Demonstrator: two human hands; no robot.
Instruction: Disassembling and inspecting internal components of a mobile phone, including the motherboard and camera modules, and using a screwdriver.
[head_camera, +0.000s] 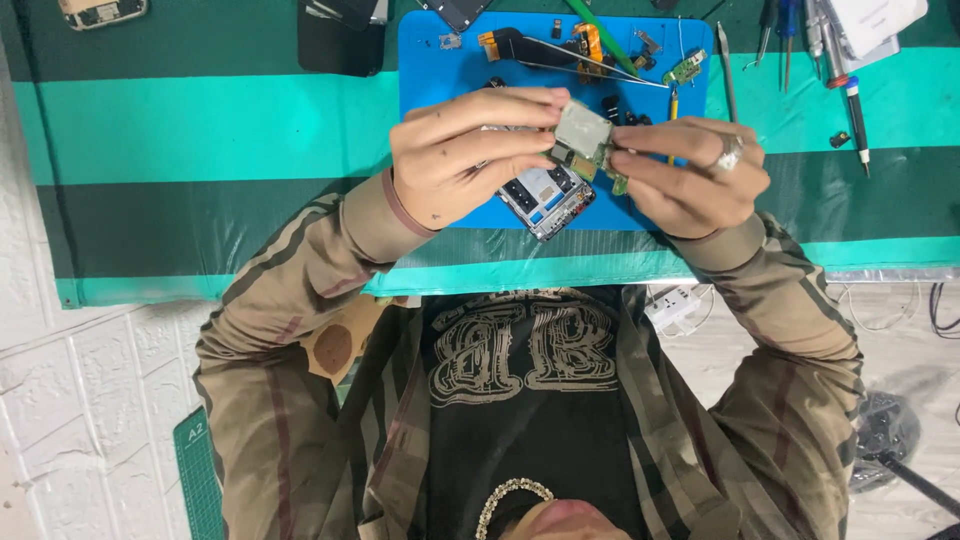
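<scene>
Circuit board (585, 140): pinched between your two hands, above the blue mat (440, 70).
Left hand (470, 150): fingertips on the board's left edge.
Right hand (690, 175): ringed, gripping the right edge.
Phone frame (548, 200): just below your grip.
Tweezers (590, 70): beyond your grip.

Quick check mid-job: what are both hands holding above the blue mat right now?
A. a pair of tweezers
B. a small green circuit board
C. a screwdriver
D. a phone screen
B: the left hand and right hand pinch a small green circuit board between their fingertips, above the blue mat.
</scene>
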